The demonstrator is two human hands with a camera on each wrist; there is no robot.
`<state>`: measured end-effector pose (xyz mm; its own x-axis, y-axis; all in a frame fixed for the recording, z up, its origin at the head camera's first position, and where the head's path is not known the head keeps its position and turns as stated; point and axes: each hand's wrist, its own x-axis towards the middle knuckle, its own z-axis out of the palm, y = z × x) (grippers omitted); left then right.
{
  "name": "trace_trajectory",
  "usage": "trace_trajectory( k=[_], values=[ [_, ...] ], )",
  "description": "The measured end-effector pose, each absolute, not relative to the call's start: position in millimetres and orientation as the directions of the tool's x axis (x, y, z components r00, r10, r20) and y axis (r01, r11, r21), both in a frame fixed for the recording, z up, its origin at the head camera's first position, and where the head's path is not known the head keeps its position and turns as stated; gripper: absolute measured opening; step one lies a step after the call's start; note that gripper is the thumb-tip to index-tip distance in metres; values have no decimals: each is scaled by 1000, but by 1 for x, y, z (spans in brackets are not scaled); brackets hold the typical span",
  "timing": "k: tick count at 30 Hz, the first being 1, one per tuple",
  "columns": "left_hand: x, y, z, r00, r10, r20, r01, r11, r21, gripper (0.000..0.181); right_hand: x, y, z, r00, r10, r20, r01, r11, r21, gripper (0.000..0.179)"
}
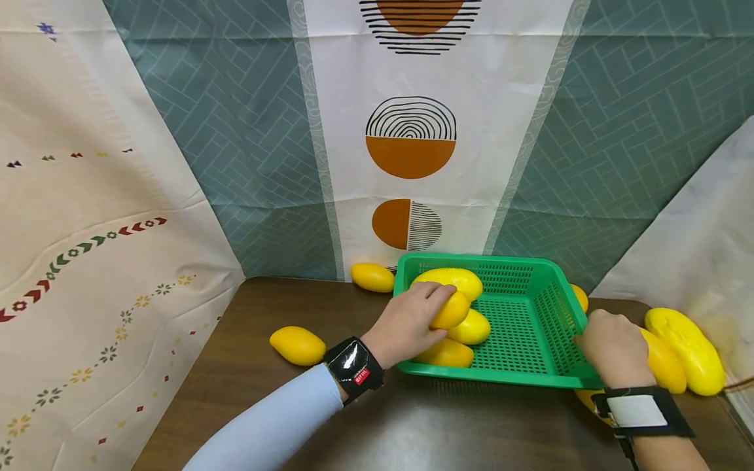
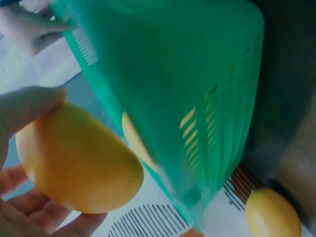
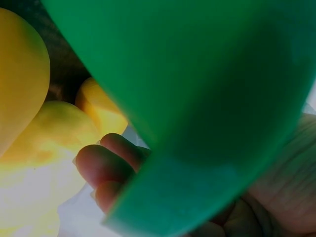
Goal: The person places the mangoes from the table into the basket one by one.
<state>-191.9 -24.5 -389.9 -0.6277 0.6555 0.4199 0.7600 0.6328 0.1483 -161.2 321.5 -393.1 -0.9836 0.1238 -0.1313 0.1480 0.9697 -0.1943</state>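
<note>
Holding a yellow mango [image 1: 450, 310] in my left grip [image 1: 406, 324] over the green basket [image 1: 533, 379], while my right grip [image 1: 612, 347] clamps the basket's rim on the tabletop [image 1: 412, 425].

The red label on the left wristband [image 1: 354, 369] is unreadable.

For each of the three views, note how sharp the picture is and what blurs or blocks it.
Head view: evenly lit and sharp, straight edges bowed by the wide lens. Left wrist view: the green basket is smeared with blur, the held mango clearer. Right wrist view: the basket's rim, very close and unfocused, blocks most of the frame.
</note>
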Motion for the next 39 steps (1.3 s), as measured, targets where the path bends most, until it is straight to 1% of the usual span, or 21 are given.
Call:
trace_trajectory(
  k=[2,5,12,17,21,25,31,34,39],
  values=[
    [-190,-21,-393,-621,684,382,771,622,140,65,-162,322,-394,-983,126,-130,150,970,-193,35],
    [-188,-17,-398,-632,708,316,771,616,163,65,-162,322,-394,-983,131,-129,154,969,-194,35],
    [-186,-15,-404,-688,698,196,723,638,264,66,-160,322,-395,-983,130,-127,154,967,-202,34],
    [-185,-17,-406,-695,706,134,709,645,284,60,-162,322,-396,-985,127,-121,149,968,-201,35],
    [-186,-19,-408,-691,717,97,709,644,288,58,-162,322,-396,-984,127,-128,151,969,-196,36],
    [-188,-20,-411,-689,723,59,702,643,307,62,-161,322,-395,-982,129,-139,155,968,-195,36],
    [-189,-24,-412,-669,743,-16,697,634,336,68,-161,320,-394,-983,125,-136,151,968,-199,35],
    [-189,-25,-411,-652,757,-46,698,623,353,70,-160,319,-393,-985,119,-126,142,970,-196,34],
    [-188,-28,-409,-606,790,-89,697,582,420,66,-159,318,-393,-987,113,-112,133,972,-196,33]
  ],
)
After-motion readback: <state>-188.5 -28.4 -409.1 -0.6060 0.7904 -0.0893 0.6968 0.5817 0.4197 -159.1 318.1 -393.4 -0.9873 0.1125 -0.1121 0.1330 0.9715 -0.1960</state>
